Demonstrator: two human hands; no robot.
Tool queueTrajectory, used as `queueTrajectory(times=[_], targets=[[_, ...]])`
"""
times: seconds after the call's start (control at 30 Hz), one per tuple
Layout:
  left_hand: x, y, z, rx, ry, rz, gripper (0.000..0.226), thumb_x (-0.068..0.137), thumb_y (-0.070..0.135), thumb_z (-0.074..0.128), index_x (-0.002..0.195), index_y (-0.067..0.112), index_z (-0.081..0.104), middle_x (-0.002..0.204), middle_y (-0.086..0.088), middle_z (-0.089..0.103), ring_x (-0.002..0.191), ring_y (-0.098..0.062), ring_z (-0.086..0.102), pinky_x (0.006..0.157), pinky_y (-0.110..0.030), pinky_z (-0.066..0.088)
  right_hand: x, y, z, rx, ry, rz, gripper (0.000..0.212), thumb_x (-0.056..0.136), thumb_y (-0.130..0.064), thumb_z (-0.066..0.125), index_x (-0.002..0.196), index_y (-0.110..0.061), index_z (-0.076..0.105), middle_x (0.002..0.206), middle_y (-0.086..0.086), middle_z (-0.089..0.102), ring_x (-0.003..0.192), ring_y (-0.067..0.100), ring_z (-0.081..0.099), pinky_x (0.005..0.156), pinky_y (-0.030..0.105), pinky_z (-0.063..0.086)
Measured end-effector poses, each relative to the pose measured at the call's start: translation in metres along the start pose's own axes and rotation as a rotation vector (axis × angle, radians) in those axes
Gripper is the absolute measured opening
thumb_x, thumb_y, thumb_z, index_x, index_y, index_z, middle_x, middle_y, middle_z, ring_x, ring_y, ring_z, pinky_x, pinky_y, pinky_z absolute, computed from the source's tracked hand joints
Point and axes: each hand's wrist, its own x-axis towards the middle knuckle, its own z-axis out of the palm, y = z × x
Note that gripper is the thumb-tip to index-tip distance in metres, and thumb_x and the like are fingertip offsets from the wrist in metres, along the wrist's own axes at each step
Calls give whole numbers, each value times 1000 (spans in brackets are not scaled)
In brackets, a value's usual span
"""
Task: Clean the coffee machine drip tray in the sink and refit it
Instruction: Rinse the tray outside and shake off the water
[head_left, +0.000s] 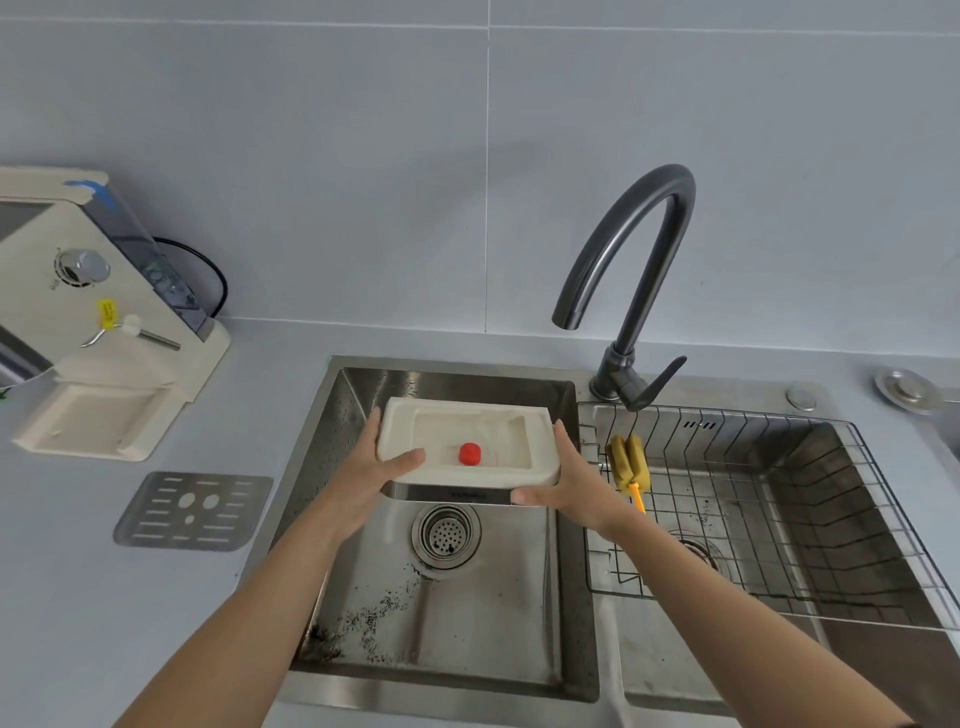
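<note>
I hold the cream drip tray (498, 431) level over the left sink basin (467, 597), above the drain. A small red float (469, 453) stands inside the tray. My left hand (376, 467) grips its left side with the thumb on the rim. My right hand (566, 478) grips its right side. The cream coffee machine (78, 312) sits on the counter at far left, its base slot bare. The metal grate (192, 512) of the tray lies flat on the counter beside the sink.
A dark curved faucet (634, 270) rises behind the sink, its spout above and right of the tray. The right basin holds a wire rack (753, 519) with a yellow sponge brush (628, 465). Dark specks lie on the left basin floor. A metal plug (906, 389) rests far right.
</note>
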Motion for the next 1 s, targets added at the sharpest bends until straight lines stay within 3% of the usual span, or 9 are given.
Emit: queueTrajectory(times=[0.07, 0.13, 0.27, 0.33, 0.5, 0.63, 0.8, 0.9, 1.0], targets=[[2, 1, -2, 71, -41, -13, 149, 22, 41, 91, 147, 21, 12, 122, 2, 48, 115, -18, 45, 100, -32, 37, 2, 1, -1, -4, -1, 38, 80, 66, -17, 75, 131, -21, 28, 126, 5, 42, 111, 7, 47, 77, 12, 50], [4, 3, -2, 126, -51, -15, 158, 13, 42, 91, 147, 21, 9, 119, 5, 45, 115, -17, 43, 98, -30, 37, 3, 2, -3, 2, -13, 65, 66, 72, -15, 74, 123, -31, 34, 119, -1, 46, 107, 6, 48, 74, 9, 49], [11, 9, 6, 234, 2, -19, 120, 54, 11, 83, 148, 17, 8, 116, 11, 42, 115, -15, 39, 90, -23, 38, 8, 0, -7, 15, -54, 118, 41, 83, -2, 61, 101, -34, 43, 104, -17, 50, 93, -11, 54, 69, 1, 44], [18, 11, 6, 258, 31, -35, 110, 64, 6, 79, 148, 15, 8, 131, 3, 39, 119, -16, 37, 99, -27, 34, 10, -3, -10, 24, -60, 142, 33, 84, -10, 62, 99, -34, 45, 101, -20, 51, 86, -21, 54, 69, -1, 43], [35, 20, 7, 295, 106, -63, 105, 65, 24, 80, 147, 12, 16, 146, -7, 33, 132, -22, 35, 114, -37, 24, 23, 6, -16, -12, 4, 285, 32, 87, -37, 56, 115, -23, 49, 101, -11, 57, 102, 9, 52, 94, 26, 40], [47, 26, 12, 397, 139, -103, 83, 74, 39, 71, 141, 11, 30, 139, -5, 43, 130, -23, 39, 109, -36, 30, 33, 15, -20, 18, 26, 410, 56, 81, -56, 53, 115, -13, 54, 107, 2, 57, 111, 23, 51, 108, 41, 36], [52, 32, 21, 507, 132, -147, 38, 78, 50, 62, 95, 16, 57, 88, 6, 57, 86, -11, 55, 78, -26, 38, 38, 16, -27, 58, 51, 525, 111, 38, -84, 62, 115, -5, 57, 113, 7, 60, 111, 27, 56, 106, 42, 40], [56, 30, 23, 536, 131, -185, 34, 80, 51, 59, 64, 23, 48, 70, 6, 50, 70, -8, 48, 75, -25, 38, 41, 21, -29, 113, 61, 580, 110, 34, -82, 67, 113, -5, 58, 114, 10, 61, 109, 23, 58, 105, 40, 43], [56, 28, 22, 531, 116, -234, 38, 78, 55, 59, 73, 18, 57, 76, 3, 56, 81, -13, 54, 84, -29, 39, 41, 21, -30, 101, 59, 610, 97, 28, -85, 65, 91, -11, 58, 96, 14, 55, 92, 25, 53, 94, 34, 45]])
